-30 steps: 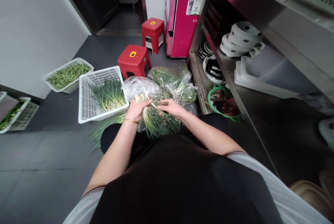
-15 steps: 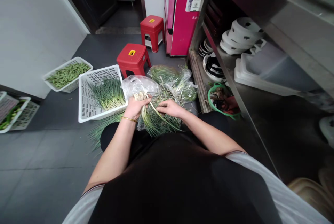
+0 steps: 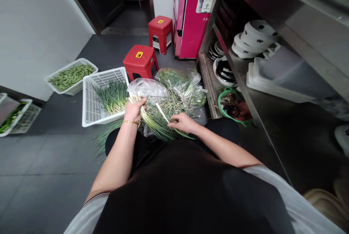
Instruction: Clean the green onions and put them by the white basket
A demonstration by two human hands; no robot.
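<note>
My left hand (image 3: 134,110) is closed around a bunch of scallions (image 3: 152,123), white bulbs up and green leaves trailing down to the right over my lap. Apart from the bunch, my right hand (image 3: 182,122) pinches a single scallion (image 3: 163,112) whose white end points up and left. Beyond my hands lies a heap of scallion scraps (image 3: 174,101) beside a clear plastic bag (image 3: 148,87). Further back, another plastic bag of scallions (image 3: 177,77) rests on the floor. Left of my left hand, a white basket (image 3: 88,108) holds scallions (image 3: 113,97) laid side by side.
A white basket of green bean pods (image 3: 72,75) and crates of green vegetables (image 3: 25,119) stand left. Two red stools (image 3: 140,63) are ahead, near a pink fridge (image 3: 195,26). On the right, a metal shelf (image 3: 261,121) holds dishes; a green-rimmed basket (image 3: 222,106) sits below.
My hands have moved apart. The left, with the bunch, shifted slightly left; the right drew a single scallion away to the right.
</note>
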